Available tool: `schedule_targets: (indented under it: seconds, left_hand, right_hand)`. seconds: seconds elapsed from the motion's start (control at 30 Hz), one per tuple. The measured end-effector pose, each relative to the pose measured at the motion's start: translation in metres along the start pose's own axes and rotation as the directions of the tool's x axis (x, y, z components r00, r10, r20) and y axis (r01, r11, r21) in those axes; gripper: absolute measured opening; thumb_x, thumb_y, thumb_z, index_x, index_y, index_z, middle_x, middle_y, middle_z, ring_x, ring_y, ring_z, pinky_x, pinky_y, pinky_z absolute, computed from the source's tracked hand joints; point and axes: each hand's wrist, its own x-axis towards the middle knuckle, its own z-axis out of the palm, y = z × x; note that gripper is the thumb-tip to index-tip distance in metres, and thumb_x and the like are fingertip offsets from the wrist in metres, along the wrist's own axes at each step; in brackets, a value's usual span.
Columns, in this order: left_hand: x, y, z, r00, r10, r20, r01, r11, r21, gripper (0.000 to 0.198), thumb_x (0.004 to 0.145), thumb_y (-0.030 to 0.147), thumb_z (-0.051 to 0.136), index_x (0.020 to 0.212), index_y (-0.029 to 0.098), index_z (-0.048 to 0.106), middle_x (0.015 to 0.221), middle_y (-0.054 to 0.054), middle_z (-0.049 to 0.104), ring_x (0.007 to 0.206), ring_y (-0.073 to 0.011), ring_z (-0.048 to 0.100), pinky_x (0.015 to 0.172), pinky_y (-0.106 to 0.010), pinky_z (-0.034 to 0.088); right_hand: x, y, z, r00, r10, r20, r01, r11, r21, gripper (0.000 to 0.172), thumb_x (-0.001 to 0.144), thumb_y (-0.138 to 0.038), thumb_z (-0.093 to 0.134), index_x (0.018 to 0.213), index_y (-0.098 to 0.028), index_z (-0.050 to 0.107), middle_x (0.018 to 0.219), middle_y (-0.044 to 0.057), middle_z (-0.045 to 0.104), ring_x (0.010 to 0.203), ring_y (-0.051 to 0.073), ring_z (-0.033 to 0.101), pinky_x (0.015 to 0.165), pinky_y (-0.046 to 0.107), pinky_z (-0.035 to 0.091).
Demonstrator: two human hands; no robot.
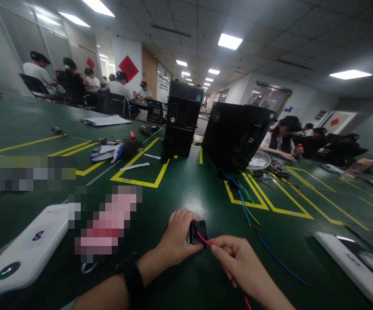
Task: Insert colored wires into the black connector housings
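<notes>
My left hand (181, 234) is wrapped round a small black block (201, 232), its exact kind too small to make out, and steadies it just above or on the green table. In my right hand (234, 258) a red wire (204, 238) is pinched between thumb and fingers. The wire's upper end meets the face of the black block; whether it sits inside an opening cannot be told. Its other end hangs below my right hand. To the right lie a loose blue wire (279, 260) and a bunch of blue, green and yellow wires (242, 196).
Two black computer towers (183, 120) stand ahead. A work glove (109, 151) and papers (107, 120) lie left. White devices, one at left (28, 245) and one at right (350, 267), flank my arms. A basket (260, 160) sits near a person (283, 137) across the table.
</notes>
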Motion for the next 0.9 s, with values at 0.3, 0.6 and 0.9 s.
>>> schedule_targets:
  seconds: [0.3,0.6,0.9]
  left_hand:
    - [0.001,0.002,-0.002,1.0,-0.006,0.013,0.006,1.0,0.002,0.034,0.062,0.027,0.071,0.09,0.021,0.052,0.089,-0.002,0.054,0.086,-0.0235,0.05,0.08,-0.036,0.036]
    - [0.001,0.001,-0.001,1.0,0.011,0.008,-0.011,1.0,-0.002,0.036,0.063,0.033,0.073,0.09,0.022,0.052,0.09,-0.002,0.053,0.087,-0.0239,0.049,0.081,-0.036,0.036]
    - [-0.001,0.0,-0.001,1.0,0.015,0.021,-0.016,1.0,0.011,0.043,0.059,0.024,0.076,0.094,0.023,0.051,0.095,-0.002,0.053,0.093,-0.0249,0.049,0.085,-0.038,0.034]
  right_hand:
    - [-0.004,-0.004,0.018,0.996,-0.081,0.043,0.076,0.991,0.108,0.04,0.083,-0.048,0.054,0.095,-0.012,0.064,0.043,-0.009,0.043,0.032,0.004,0.033,0.032,0.014,0.026]
    - [-0.002,-0.003,0.016,0.997,-0.048,0.057,0.048,0.999,0.001,0.039,0.081,-0.046,0.052,0.097,-0.012,0.063,0.043,-0.009,0.044,0.031,0.005,0.036,0.031,0.014,0.028]
    - [-0.002,-0.005,-0.005,0.996,-0.053,-0.072,0.051,0.998,-0.036,0.037,0.082,-0.045,0.052,0.093,-0.012,0.066,0.041,-0.008,0.043,0.03,0.006,0.037,0.031,0.015,0.027]
